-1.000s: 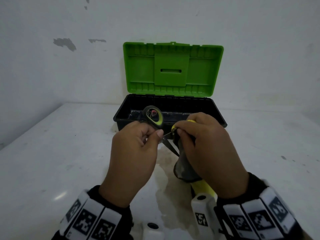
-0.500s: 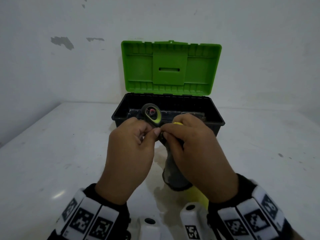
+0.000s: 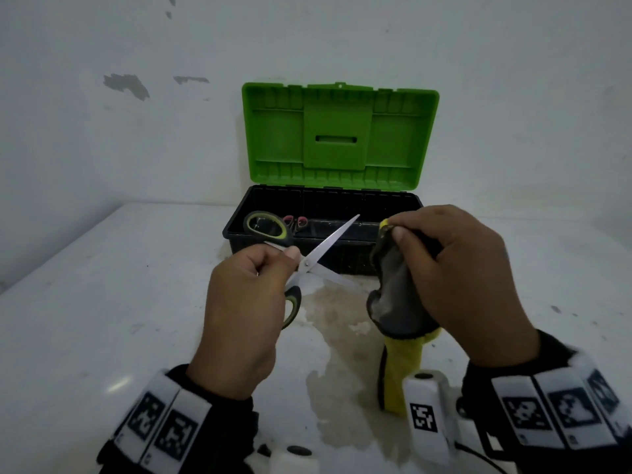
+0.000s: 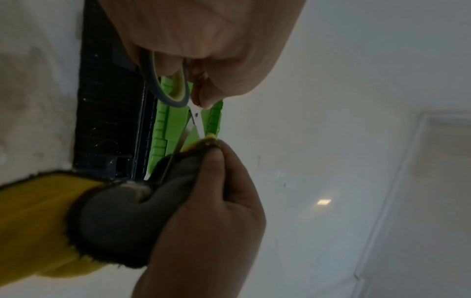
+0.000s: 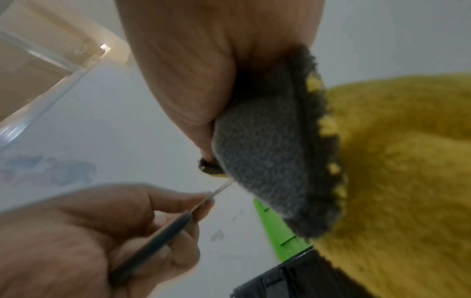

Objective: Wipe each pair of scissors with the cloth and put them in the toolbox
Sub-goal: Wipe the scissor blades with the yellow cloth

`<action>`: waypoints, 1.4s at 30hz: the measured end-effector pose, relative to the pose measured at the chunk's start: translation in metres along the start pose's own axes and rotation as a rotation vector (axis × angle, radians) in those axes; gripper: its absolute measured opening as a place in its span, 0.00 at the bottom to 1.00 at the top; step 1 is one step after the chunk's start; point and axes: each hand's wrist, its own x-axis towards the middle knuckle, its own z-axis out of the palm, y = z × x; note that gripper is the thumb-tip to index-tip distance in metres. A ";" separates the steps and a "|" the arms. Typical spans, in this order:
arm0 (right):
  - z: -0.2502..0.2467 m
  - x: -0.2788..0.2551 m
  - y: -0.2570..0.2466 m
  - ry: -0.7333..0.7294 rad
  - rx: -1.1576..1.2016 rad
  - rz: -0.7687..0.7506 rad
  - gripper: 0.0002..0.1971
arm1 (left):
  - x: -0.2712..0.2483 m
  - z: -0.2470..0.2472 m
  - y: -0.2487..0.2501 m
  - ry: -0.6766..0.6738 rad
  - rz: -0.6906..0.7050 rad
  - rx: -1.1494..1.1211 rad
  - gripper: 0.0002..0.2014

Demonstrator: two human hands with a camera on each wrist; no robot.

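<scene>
Wiping step: left hand grips open steel scissors with black-and-yellow handles, right hand pinches grey-and-yellow cloth; next, likely stowing in green-lidded black toolbox

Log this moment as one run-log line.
left hand: grips open scissors | right hand: holds cloth at lower blade | toolbox: open, red-handled scissors inside

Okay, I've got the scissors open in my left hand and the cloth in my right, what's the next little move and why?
Probably slide the cloth along the upper blade: the scissors are spread open in the left hand, that blade points up bare, and the right hand pinches the cloth near the lower blade's tip. The toolbox can wait.
</scene>
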 end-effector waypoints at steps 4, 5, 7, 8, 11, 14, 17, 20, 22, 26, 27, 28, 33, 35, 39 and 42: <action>0.009 -0.011 -0.020 -0.123 0.032 -0.198 0.08 | 0.001 0.007 0.000 -0.037 -0.203 -0.171 0.12; 0.014 -0.013 -0.023 -0.169 0.000 -0.250 0.09 | 0.002 0.008 0.000 -0.047 -0.233 -0.183 0.11; 0.022 -0.015 -0.024 -0.235 -0.068 -0.332 0.09 | 0.003 0.010 -0.001 -0.050 -0.260 -0.181 0.10; 0.024 -0.015 -0.024 -0.249 -0.081 -0.358 0.09 | 0.004 0.010 -0.003 -0.044 -0.265 -0.179 0.10; 0.027 -0.015 -0.022 -0.265 -0.083 -0.402 0.08 | 0.006 0.007 -0.005 -0.018 -0.293 -0.206 0.09; 0.025 -0.016 -0.017 -0.304 -0.115 -0.424 0.08 | 0.008 0.003 -0.008 -0.020 -0.322 -0.243 0.07; 0.021 -0.021 -0.007 -0.363 -0.137 -0.438 0.08 | 0.010 -0.001 -0.007 -0.010 -0.323 -0.235 0.07; 0.013 -0.024 0.004 -0.373 -0.120 -0.465 0.11 | 0.011 -0.004 -0.002 0.005 -0.296 -0.225 0.07; 0.004 -0.023 0.012 -0.385 -0.097 -0.463 0.14 | 0.012 -0.006 0.001 -0.008 -0.269 -0.215 0.08; -0.015 -0.016 0.031 -0.452 -0.118 -0.367 0.08 | 0.013 -0.012 0.009 -0.088 -0.215 -0.112 0.11; -0.018 -0.013 0.036 -0.461 -0.109 -0.316 0.07 | 0.012 -0.013 0.011 -0.132 -0.188 -0.074 0.12; -0.020 -0.010 0.039 -0.464 -0.095 -0.244 0.09 | 0.011 -0.015 0.012 -0.180 -0.157 -0.032 0.14; -0.018 0.011 0.052 -0.351 -0.071 0.161 0.06 | 0.008 -0.019 0.018 -0.368 -0.084 0.169 0.16; -0.013 0.018 0.050 -0.280 -0.011 0.234 0.05 | 0.009 -0.019 0.017 -0.389 -0.080 0.213 0.14; -0.002 0.024 0.028 -0.228 0.143 0.235 0.04 | 0.006 -0.014 0.015 -0.426 -0.077 0.250 0.13; 0.003 0.018 0.006 -0.244 0.235 0.143 0.05 | 0.005 -0.011 0.012 -0.425 -0.079 0.256 0.13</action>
